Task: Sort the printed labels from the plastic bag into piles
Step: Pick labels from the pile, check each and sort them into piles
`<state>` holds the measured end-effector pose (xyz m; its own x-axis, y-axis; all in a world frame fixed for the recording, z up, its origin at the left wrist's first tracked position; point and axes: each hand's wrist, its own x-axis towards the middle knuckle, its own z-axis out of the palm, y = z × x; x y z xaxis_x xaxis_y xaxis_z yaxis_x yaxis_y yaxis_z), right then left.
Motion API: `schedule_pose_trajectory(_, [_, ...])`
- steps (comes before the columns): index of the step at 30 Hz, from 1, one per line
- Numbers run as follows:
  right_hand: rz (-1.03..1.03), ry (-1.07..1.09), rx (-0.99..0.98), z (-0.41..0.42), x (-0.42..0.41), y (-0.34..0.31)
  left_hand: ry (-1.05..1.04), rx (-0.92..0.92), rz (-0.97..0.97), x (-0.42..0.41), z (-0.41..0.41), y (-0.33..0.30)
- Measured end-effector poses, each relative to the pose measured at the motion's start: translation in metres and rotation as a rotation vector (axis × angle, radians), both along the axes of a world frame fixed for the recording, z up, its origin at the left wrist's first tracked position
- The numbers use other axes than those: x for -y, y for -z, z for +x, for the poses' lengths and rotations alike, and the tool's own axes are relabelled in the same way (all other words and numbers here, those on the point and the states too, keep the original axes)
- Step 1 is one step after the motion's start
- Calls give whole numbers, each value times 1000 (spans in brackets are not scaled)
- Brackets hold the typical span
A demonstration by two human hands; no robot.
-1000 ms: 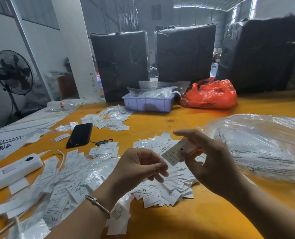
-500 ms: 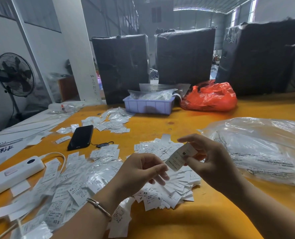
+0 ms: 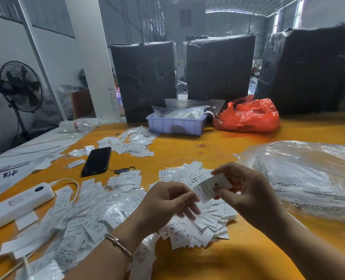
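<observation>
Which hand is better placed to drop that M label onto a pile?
Right: the right hand already pinches the M label. The left hand holds nothing.

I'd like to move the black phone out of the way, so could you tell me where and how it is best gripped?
Grip the black phone across its two long edges near the middle, coming from above. It lies flat and face up on the orange table, so only those narrow sides offer fingers a hold. Its strap trails off its near end, beside loose labels.
</observation>
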<state>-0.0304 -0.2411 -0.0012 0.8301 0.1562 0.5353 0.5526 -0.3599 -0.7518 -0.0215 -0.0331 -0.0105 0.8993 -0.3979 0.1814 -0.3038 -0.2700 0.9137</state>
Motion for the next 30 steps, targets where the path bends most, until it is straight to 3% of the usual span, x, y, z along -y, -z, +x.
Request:
schedule_pose_trajectory(8, [68,-73,-44,2,1,0,-102,31,0,0,0,2])
schedule_pose_trajectory(25, [263,-116,-119,8,6,0,-64,-4,-6,-2,1,0])
schedule_pose_trajectory(30, [118,-37,-61,11,8,4,-51,-29,-81,-2,1,1])
